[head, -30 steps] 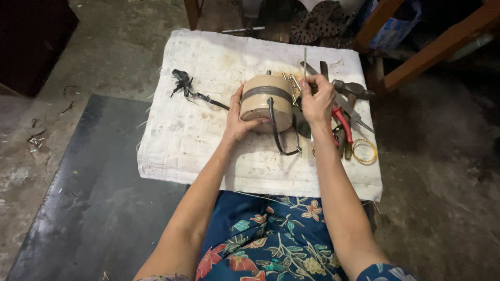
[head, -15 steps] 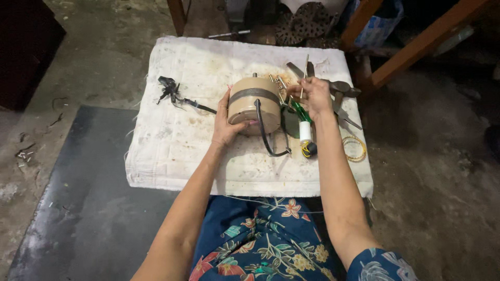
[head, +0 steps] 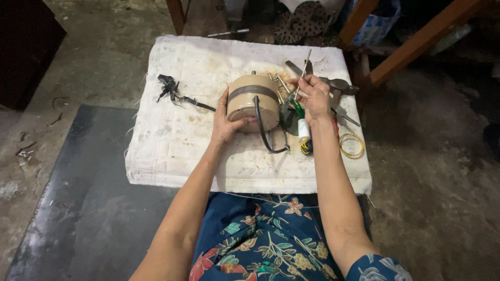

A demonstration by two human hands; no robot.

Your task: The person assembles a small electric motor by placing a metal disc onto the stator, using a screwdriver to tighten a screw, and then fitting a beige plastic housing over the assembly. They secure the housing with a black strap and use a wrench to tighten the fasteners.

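A beige round fan motor [head: 253, 101] with a dark band and a black cable [head: 264, 136] lies on its side on a white cloth [head: 177, 145]. My left hand [head: 225, 119] grips its left side. My right hand [head: 314, 96] is to the right of the motor and holds a screwdriver [head: 299, 104] with a green and white handle, its metal shaft pointing up and away. Several long bolts stick out of the motor's right face.
Pliers and other metal tools [head: 336, 91] lie on the cloth right of my hand, with a gold ring [head: 352, 145] nearer me. A black wire bundle [head: 172, 89] lies at the cloth's left. Wooden furniture legs [head: 416, 44] stand behind; a dark mat [head: 78, 208] lies left.
My right hand picked up the green and white screwdriver from among the tools and raised it beside the motor. The left hand stayed on the motor.
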